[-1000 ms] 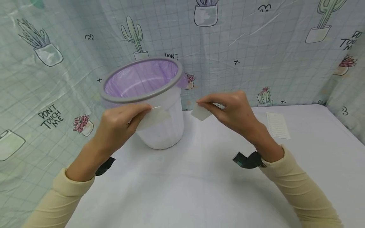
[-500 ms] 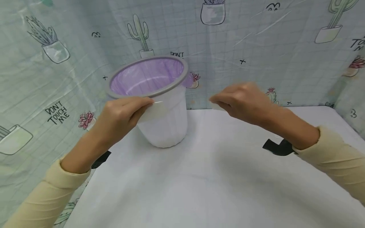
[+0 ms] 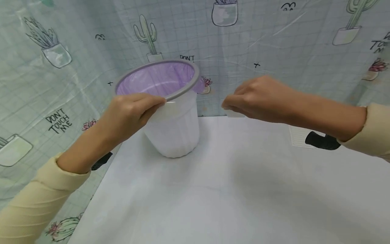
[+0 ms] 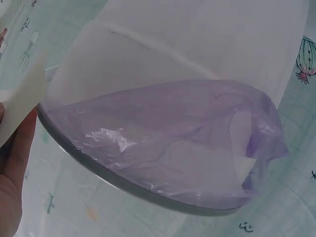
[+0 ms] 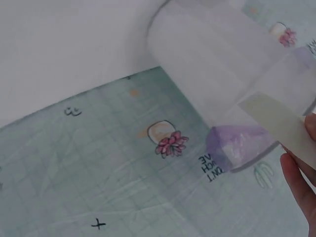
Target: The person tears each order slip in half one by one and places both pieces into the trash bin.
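Over the table (image 3: 219, 196) near its back edge, left hand (image 3: 131, 110) and right hand (image 3: 259, 100) each hold paper (image 5: 276, 121) in a closed pinch, best done lightly.

Pale yellow left sleeve (image 3: 33, 200), matching right sleeve (image 3: 377, 132), soft wrinkles, plain cuffs (image 3: 65, 177), black bits (image 3: 323, 141) near them, bare hands (image 3: 129, 110)

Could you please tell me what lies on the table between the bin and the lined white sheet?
In the head view, the tabletop between the bin and the lined white sheet is bare, with only soft shadow.
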The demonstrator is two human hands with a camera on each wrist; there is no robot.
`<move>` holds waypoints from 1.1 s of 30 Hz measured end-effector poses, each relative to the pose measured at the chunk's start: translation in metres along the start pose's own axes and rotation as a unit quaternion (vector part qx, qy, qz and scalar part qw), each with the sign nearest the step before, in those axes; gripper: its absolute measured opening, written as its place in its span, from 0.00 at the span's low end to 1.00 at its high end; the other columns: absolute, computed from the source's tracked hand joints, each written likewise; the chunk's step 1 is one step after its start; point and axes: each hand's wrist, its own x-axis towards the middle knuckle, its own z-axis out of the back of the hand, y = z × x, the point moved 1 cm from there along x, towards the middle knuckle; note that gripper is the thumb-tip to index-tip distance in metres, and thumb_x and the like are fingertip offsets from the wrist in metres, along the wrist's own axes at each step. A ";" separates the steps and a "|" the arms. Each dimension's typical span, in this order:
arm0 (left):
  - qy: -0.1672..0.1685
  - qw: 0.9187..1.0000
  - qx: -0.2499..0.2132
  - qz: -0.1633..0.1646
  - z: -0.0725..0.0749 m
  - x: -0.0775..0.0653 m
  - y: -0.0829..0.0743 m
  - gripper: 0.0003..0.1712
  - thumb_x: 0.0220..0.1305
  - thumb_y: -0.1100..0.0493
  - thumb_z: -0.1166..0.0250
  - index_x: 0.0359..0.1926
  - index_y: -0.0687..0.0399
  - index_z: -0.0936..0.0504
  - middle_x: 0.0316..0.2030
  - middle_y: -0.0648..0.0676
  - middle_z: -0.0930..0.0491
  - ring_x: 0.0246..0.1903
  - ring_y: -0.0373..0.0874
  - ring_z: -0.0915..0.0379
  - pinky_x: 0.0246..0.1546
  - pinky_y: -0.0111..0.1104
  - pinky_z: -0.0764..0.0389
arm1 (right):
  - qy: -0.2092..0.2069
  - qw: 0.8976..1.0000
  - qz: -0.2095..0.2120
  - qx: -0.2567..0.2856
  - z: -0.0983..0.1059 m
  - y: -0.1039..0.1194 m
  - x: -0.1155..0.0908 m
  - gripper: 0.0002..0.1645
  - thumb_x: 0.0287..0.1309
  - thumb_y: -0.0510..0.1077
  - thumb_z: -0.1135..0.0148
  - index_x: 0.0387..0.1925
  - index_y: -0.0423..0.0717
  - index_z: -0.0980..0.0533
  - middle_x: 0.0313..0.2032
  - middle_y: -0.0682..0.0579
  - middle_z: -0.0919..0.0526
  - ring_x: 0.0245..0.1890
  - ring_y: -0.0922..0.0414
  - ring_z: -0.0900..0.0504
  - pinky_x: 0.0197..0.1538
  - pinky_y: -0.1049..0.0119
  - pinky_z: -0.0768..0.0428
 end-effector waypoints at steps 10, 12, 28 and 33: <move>0.038 0.999 0.011 -0.031 0.012 0.020 0.002 0.09 0.56 0.74 0.27 0.39 0.65 0.11 0.29 0.57 0.13 0.27 0.49 0.15 0.29 0.38 0.14 | 0.089 0.995 0.037 -0.021 0.016 -0.002 0.031 0.21 0.59 0.26 0.39 0.20 0.48 0.34 0.12 0.59 0.39 0.15 0.63 0.41 0.17 0.68 0.36; 0.045 0.998 0.012 -0.031 0.016 0.025 0.002 0.08 0.58 0.73 0.28 0.39 0.65 0.11 0.30 0.58 0.13 0.27 0.49 0.15 0.28 0.38 0.14 | 0.104 0.994 0.026 -0.032 0.023 -0.005 0.040 0.15 0.62 0.30 0.36 0.23 0.45 0.28 0.13 0.56 0.29 0.13 0.60 0.32 0.18 0.64 0.25; 0.022 0.994 -0.034 0.101 0.049 0.051 0.030 0.04 0.66 0.68 0.32 0.39 0.67 0.12 0.35 0.60 0.11 0.38 0.53 0.12 0.45 0.22 0.20 | 0.110 0.993 0.003 -0.034 0.058 -0.025 0.125 0.12 0.70 0.46 0.36 0.39 0.41 0.13 0.36 0.46 0.10 0.30 0.51 0.11 0.37 0.58 0.14; 0.009 0.981 -0.033 0.192 0.056 0.049 0.038 0.06 0.68 0.64 0.32 0.40 0.63 0.11 0.36 0.55 0.11 0.35 0.31 0.16 0.40 0.12 0.27 | 0.113 0.993 -0.007 -0.027 0.056 -0.031 0.147 0.12 0.69 0.47 0.36 0.37 0.43 0.13 0.35 0.48 0.11 0.30 0.53 0.13 0.40 0.58 0.14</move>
